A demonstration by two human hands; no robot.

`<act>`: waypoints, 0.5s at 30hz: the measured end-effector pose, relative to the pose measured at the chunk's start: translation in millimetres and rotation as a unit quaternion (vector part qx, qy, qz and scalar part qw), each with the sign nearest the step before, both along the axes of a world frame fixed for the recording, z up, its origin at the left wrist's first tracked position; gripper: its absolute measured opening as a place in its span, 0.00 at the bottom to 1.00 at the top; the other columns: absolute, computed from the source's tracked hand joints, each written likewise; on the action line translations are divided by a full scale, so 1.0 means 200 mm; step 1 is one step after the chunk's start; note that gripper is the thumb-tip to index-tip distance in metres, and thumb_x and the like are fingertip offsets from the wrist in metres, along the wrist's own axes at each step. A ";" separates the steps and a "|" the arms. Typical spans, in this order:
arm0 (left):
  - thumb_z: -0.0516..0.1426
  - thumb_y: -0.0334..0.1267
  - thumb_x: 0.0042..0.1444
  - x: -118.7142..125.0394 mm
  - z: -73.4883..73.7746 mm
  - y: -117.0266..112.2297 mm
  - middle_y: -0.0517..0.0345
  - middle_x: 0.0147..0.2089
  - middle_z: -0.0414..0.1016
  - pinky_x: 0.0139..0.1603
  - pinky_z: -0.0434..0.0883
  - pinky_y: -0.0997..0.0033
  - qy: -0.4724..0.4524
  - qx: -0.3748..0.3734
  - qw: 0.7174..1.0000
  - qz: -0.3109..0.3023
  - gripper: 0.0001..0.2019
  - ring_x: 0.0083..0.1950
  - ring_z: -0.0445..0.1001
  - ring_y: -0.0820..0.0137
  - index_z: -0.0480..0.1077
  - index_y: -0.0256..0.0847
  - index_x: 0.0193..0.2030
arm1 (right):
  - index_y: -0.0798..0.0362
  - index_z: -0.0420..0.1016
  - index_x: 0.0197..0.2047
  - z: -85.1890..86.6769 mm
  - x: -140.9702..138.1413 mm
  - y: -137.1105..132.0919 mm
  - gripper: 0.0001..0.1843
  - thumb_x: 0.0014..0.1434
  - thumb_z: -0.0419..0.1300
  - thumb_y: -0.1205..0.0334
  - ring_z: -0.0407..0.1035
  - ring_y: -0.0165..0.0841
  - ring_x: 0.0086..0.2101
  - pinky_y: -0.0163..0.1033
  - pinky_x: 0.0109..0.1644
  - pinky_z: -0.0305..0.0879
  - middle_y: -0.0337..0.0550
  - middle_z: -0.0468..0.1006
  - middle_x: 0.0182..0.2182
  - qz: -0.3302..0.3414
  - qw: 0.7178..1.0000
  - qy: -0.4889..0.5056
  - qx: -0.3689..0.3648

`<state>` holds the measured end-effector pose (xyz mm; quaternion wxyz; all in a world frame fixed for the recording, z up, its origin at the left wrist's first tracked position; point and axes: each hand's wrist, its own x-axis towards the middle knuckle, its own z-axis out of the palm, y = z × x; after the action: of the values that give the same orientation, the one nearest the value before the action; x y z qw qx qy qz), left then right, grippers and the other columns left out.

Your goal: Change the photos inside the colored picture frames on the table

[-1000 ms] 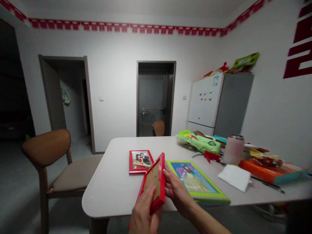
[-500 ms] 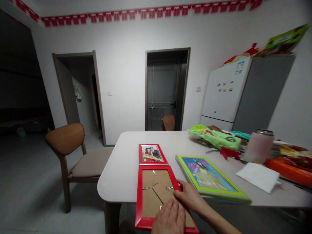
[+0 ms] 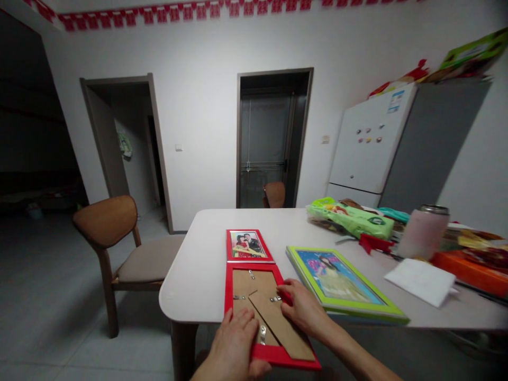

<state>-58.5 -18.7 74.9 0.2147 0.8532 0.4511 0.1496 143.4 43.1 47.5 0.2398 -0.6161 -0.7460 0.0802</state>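
Note:
A red photo frame [image 3: 229, 286] lies face down at the table's near edge, its lower end reaching past the edge. Its brown backing board [image 3: 243, 280] carries small metal clips and a slanted cardboard stand leg [image 3: 280, 328]. My left hand [image 3: 232, 338] grips the frame's lower left corner, fingers over the board and thumb by the bottom rail. On the right rail my right hand [image 3: 304, 307] is closed, fingertips beside the right-hand clip [image 3: 275, 299]. Just beyond, touching or nearly touching, lies a smaller red frame [image 3: 248, 246] with a couple's photo facing up.
Right of the hands, a green-framed picture [image 3: 337, 278] lies on the white table [image 3: 190, 275]. Farther right are a white tissue [image 3: 420, 280], a pink bottle [image 3: 424, 233] and a green packet [image 3: 351, 219]. A wooden chair [image 3: 119, 238] stands left; a fridge [image 3: 369, 143] stands behind.
My left hand has shifted left from the middle of the board to the frame's lower left corner, uncovering the bottom clip and stand leg. My right hand has moved slightly up the right rail.

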 end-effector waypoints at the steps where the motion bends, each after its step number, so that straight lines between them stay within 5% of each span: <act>1: 0.62 0.38 0.38 -0.02 0.00 0.01 0.43 0.57 0.56 0.58 0.46 0.53 -0.001 0.001 1.000 -0.002 0.31 0.58 0.54 0.57 0.60 0.36 0.52 | 0.54 0.72 0.35 0.00 -0.01 0.01 0.15 0.43 0.50 0.67 0.64 0.33 0.38 0.34 0.43 0.57 0.47 0.67 0.38 0.005 1.000 0.001 -0.001; 10: 0.63 0.40 0.36 -0.05 -0.01 0.01 0.47 0.55 0.61 0.58 0.46 0.54 -0.038 0.013 0.999 0.001 0.28 0.56 0.57 0.59 0.64 0.40 0.47 | 0.52 0.73 0.32 0.01 -0.06 0.04 0.13 0.51 0.48 0.62 0.65 0.30 0.31 0.33 0.33 0.58 0.44 0.66 0.33 -0.036 0.998 -0.046 0.002; 15: 0.64 0.42 0.34 -0.06 -0.05 0.04 0.49 0.54 0.62 0.59 0.43 0.54 -0.049 0.022 0.999 0.002 0.28 0.56 0.58 0.61 0.65 0.41 0.45 | 0.53 0.72 0.40 0.02 -0.07 -0.01 0.16 0.52 0.48 0.60 0.63 0.35 0.38 0.38 0.43 0.57 0.49 0.68 0.38 -0.013 1.000 -0.011 0.026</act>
<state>-70.9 -11.7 65.0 0.2177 0.8484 0.4384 0.2013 128.9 40.9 52.4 0.2488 -0.6204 -0.7421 0.0512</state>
